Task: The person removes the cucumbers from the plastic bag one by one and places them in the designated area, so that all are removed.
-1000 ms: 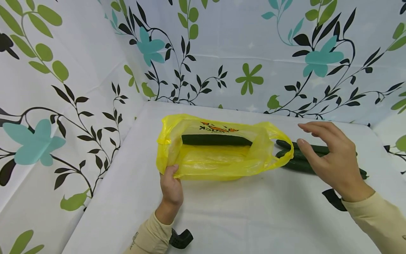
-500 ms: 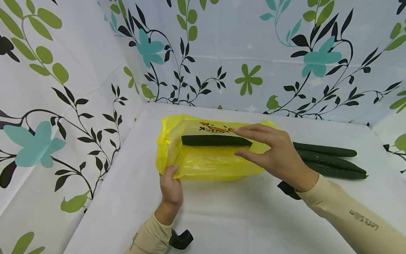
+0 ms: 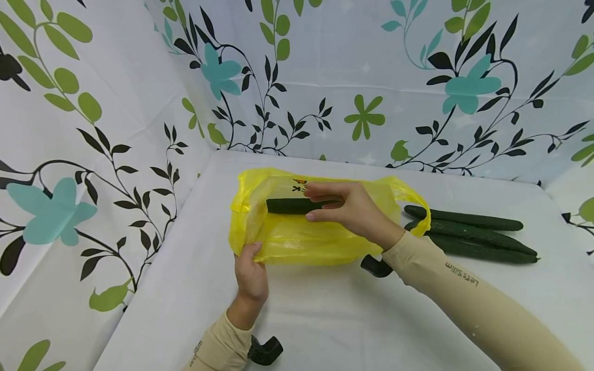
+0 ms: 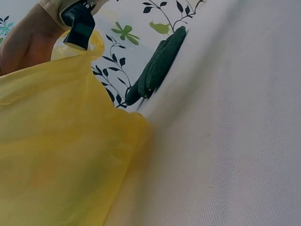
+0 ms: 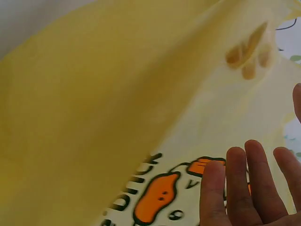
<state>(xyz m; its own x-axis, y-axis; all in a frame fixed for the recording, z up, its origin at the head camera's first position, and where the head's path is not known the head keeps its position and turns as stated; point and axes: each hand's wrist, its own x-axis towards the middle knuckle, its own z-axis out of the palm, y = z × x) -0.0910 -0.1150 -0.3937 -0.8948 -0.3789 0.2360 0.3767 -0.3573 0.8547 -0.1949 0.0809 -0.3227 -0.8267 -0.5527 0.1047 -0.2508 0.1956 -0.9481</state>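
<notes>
In the head view a yellow plastic bag (image 3: 301, 247) lies on its side, its mouth facing me. A dark green cucumber (image 3: 290, 206) is inside, partly covered by my right hand (image 3: 350, 208). That hand is over the bag's mouth with fingers extended and thumb apart, nothing held. Its fingers (image 5: 242, 188) appear straight in the right wrist view, in front of the bag's printed side. My left hand (image 3: 252, 273) grips the bag's near left rim between thumb and fingers. The left wrist view shows the bag's outside (image 4: 61, 141); the left fingers are hidden there.
Three more cucumbers (image 3: 478, 234) lie side by side on the white tabletop (image 3: 352, 319), right of the bag. A loop handle (image 3: 419, 206) of the bag reaches over their left ends. A patterned curtain (image 3: 315, 118) hangs behind the table and along its left.
My right hand has moved left from above the loose cucumbers to the bag's mouth, uncovering those cucumbers. My left hand and the bag have stayed nearly still.
</notes>
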